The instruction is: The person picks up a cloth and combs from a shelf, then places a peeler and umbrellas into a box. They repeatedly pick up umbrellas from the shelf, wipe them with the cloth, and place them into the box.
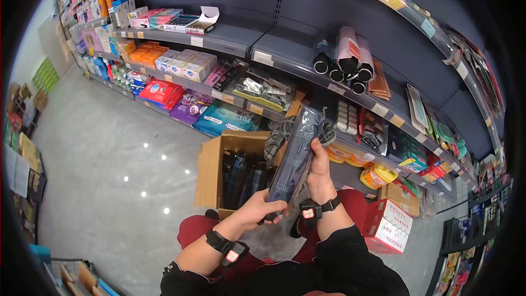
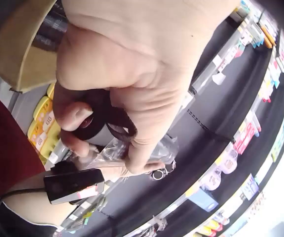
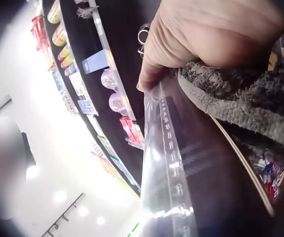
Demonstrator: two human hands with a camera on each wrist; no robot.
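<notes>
A folded plaid umbrella point(image 1: 291, 159) in a clear plastic sleeve slants up in front of me. Its lower end is gripped by my left hand point(image 1: 260, 210), thumb across the front. My right hand point(image 1: 319, 172) holds the side of its upper half, with the thumb along the sleeve. In the left wrist view, fingers curl round the dark end, where a black strap point(image 2: 121, 121) loops out. The right wrist view shows the sleeve's perforated seam point(image 3: 169, 133) running away from the right hand point(image 3: 196, 39). Behind the umbrella stands an open carton point(image 1: 207, 172) holding several dark plaid umbrellas point(image 1: 238, 172).
Several umbrellas point(image 1: 350, 57) lie on the middle shelf point(image 1: 296, 66), ends outward. Grey fluffy cloth point(image 1: 276, 138) hangs beside the carton. Yellow tubs point(image 1: 378, 175) sit low on the right, above a red and white box point(image 1: 388, 225). Grey floor point(image 1: 109, 148) extends left.
</notes>
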